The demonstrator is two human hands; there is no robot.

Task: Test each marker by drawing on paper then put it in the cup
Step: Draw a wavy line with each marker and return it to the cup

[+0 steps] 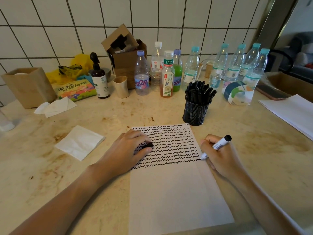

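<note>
**Marker at the end of a row, cap waiting in the other hand**

The right hand (220,155) is closed around a white marker (216,147) in a writing grip, its tip touching the right edge of the paper (172,192) where a row of black squiggles ends. The left hand (128,150) rests on the sheet's left side, fingers curled over a black cap (147,145). This looks like the test stroke itself. Next, I'd judge, the cap goes back on, then the marker travels to the mesh cup (196,112) just beyond the paper, already crowded with black markers, so it needs threading into a gap.
</note>
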